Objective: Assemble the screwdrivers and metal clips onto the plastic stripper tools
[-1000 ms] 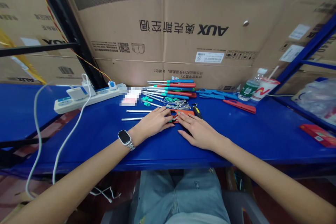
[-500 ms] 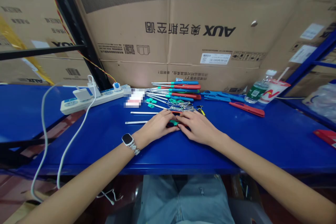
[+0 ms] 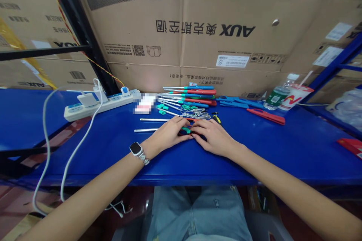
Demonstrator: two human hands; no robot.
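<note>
In the middle of the table my left hand [image 3: 169, 134] and my right hand [image 3: 215, 136] meet, their fingers curled inward. Both close on a tool whose silver rod [image 3: 144, 130] sticks out to the left from under my left hand. Its green collar [image 3: 186, 130] shows between my fingertips; the handle is mostly covered by my right hand. Just behind lies a second silver rod [image 3: 152, 120], parallel to the first, with an orange-red part [image 3: 195, 120] visible beyond my fingers. A yellow and black piece [image 3: 217, 119] lies beyond my right knuckles.
Behind my hands is a pile of similar tools with red and blue handles [image 3: 201, 92], plus small green pieces [image 3: 162, 112] and wire parts [image 3: 196, 113]. A power strip [image 3: 109, 101] lies left. Blue handles [image 3: 240, 103], a red handle [image 3: 266, 116], a bottle [image 3: 278, 94] and a cup [image 3: 294, 98] are right.
My hands stay almost in place, with a small shift of the right fingers; more of the green collar and the yellow-black piece shows. The view has tilted slightly.
</note>
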